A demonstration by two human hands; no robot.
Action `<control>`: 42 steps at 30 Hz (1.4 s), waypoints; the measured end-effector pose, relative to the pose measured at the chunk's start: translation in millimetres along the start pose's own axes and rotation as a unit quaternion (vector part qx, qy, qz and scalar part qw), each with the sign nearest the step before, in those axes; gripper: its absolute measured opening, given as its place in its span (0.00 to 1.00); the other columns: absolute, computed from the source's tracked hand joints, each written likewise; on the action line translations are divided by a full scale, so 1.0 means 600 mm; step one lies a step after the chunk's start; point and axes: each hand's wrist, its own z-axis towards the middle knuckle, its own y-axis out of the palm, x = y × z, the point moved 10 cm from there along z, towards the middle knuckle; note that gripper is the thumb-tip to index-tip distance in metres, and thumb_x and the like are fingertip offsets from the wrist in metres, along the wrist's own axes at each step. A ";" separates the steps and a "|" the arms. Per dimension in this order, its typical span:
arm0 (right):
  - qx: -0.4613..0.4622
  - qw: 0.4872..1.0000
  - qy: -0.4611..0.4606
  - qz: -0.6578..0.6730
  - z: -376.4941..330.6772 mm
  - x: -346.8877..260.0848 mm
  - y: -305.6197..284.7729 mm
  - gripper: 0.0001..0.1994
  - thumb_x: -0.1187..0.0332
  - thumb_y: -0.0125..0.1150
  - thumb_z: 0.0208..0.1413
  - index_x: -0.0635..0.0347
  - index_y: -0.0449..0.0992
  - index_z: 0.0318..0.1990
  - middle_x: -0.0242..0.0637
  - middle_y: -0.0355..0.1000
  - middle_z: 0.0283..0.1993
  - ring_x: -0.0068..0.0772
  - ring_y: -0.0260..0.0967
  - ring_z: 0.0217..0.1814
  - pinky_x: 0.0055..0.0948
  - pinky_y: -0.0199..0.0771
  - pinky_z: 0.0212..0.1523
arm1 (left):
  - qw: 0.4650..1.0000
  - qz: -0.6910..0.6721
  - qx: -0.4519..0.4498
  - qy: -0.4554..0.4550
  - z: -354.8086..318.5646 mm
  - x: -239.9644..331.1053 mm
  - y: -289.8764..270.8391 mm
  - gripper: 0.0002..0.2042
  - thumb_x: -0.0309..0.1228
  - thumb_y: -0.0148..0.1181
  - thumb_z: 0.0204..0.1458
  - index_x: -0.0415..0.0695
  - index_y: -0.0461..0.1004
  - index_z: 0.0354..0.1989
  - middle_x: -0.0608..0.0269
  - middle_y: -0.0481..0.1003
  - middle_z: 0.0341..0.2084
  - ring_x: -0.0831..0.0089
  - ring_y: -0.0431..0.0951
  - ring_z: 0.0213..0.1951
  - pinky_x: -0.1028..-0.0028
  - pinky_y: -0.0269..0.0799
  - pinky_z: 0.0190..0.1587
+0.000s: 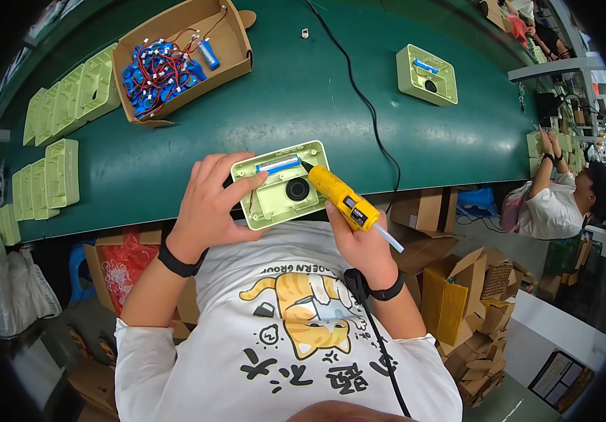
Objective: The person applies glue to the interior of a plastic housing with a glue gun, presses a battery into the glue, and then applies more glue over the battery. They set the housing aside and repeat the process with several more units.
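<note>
My left hand (213, 195) grips the left side of a pale green plastic housing (269, 205), tilted up at the table's near edge. Inside it lie a blue cylindrical battery (279, 164) along the far wall and a round black speaker (297, 188). The left thumb reaches over the rim close to the battery. In my right hand (360, 239) is a yellow hot glue gun (336, 195), a clear glue stick jutting from its rear. Its dark nozzle meets the right end of the battery, though whether they touch I cannot tell.
A cardboard box (241, 65) of wired blue batteries stands at the back left. Stacked green housings (61, 172) line the left. Another housing (443, 91) with battery and speaker sits back right. A black cable (359, 91) crosses the green table (260, 112). Another person (555, 207) works far right.
</note>
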 end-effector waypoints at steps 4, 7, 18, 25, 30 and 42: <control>-0.014 0.999 0.031 0.003 -0.002 -0.009 -0.015 0.08 0.69 0.74 0.75 0.65 0.87 0.52 0.49 0.83 0.33 0.60 0.82 0.31 0.44 0.79 0.34 | 1.000 0.014 0.005 -0.002 0.008 0.009 -0.001 0.41 0.44 0.90 0.38 0.55 0.88 0.68 0.50 0.81 0.71 0.44 0.78 0.65 0.48 0.74 0.69; -0.037 0.998 0.050 0.010 -0.002 -0.021 -0.037 0.08 0.70 0.73 0.75 0.66 0.86 0.52 0.50 0.82 0.36 0.61 0.81 0.33 0.44 0.79 0.36 | 1.000 0.015 0.006 -0.009 0.015 0.015 0.008 0.40 0.44 0.89 0.38 0.56 0.88 0.68 0.52 0.81 0.71 0.45 0.78 0.64 0.48 0.75 0.68; -0.126 0.991 -0.009 -0.040 0.045 -0.108 0.020 0.08 0.69 0.71 0.73 0.67 0.83 0.48 0.55 0.83 0.38 0.71 0.82 0.40 0.51 0.83 0.40 | 0.995 -0.038 0.095 0.007 0.003 0.002 0.001 0.42 0.43 0.94 0.35 0.47 0.77 0.61 0.53 0.81 0.75 0.45 0.82 0.62 0.52 0.80 0.64; -0.144 0.989 0.019 -0.016 0.046 -0.105 0.040 0.08 0.69 0.70 0.72 0.66 0.85 0.48 0.55 0.84 0.36 0.70 0.83 0.37 0.51 0.84 0.39 | 0.993 -0.060 0.103 0.027 -0.010 -0.001 0.002 0.46 0.44 0.98 0.37 0.50 0.69 0.61 0.46 0.82 0.75 0.40 0.87 0.64 0.50 0.82 0.62; -0.120 0.992 0.011 -0.043 0.041 -0.114 0.031 0.09 0.68 0.71 0.72 0.65 0.87 0.48 0.56 0.84 0.33 0.70 0.83 0.36 0.51 0.83 0.37 | 0.989 -0.079 0.119 0.043 -0.012 0.001 -0.004 0.46 0.43 0.96 0.35 0.50 0.72 0.63 0.47 0.81 0.75 0.45 0.88 0.61 0.56 0.81 0.56; -0.087 0.995 0.037 0.044 0.025 -0.090 0.024 0.10 0.68 0.73 0.74 0.68 0.88 0.49 0.50 0.86 0.32 0.57 0.85 0.31 0.46 0.81 0.34 | 0.991 -0.074 0.107 0.038 -0.012 0.003 -0.004 0.45 0.44 0.98 0.38 0.52 0.70 0.62 0.43 0.82 0.74 0.41 0.88 0.64 0.53 0.83 0.60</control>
